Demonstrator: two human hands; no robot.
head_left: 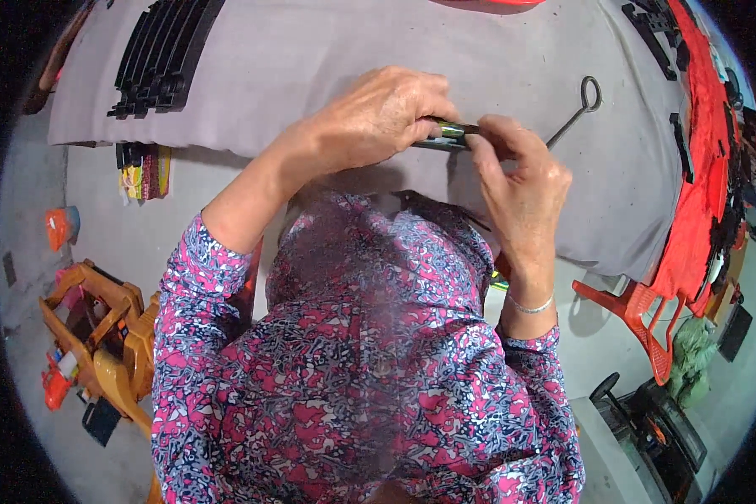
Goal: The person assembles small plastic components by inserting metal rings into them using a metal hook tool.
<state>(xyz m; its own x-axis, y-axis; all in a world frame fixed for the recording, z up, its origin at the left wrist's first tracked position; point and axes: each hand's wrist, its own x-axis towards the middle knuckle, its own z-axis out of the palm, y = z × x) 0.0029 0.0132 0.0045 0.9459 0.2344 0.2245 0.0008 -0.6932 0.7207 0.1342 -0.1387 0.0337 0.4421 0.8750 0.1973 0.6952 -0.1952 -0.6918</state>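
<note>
Over the grey cloth, my left hand (pixel 382 113) and my right hand (pixel 525 172) meet at a short, shiny, dark green and black cylinder-like piece (pixel 442 137). The left fingers pinch its left end, while the right thumb and fingers close on its right end. Fingers cover both ends, so its exact kind is not clear. Just beyond my right hand, a thin metal rod with a looped end (pixel 592 94) lies on the cloth. Its lower end passes behind that hand.
Several long black plastic strips (pixel 164 59) lie at the far left of the cloth-covered table (pixel 269 50). On the right, black parts rest along a red cloth (pixel 706 143). A red plastic chair (pixel 643 323) stands beside it. A wooden chair (pixel 113 328) is at lower left.
</note>
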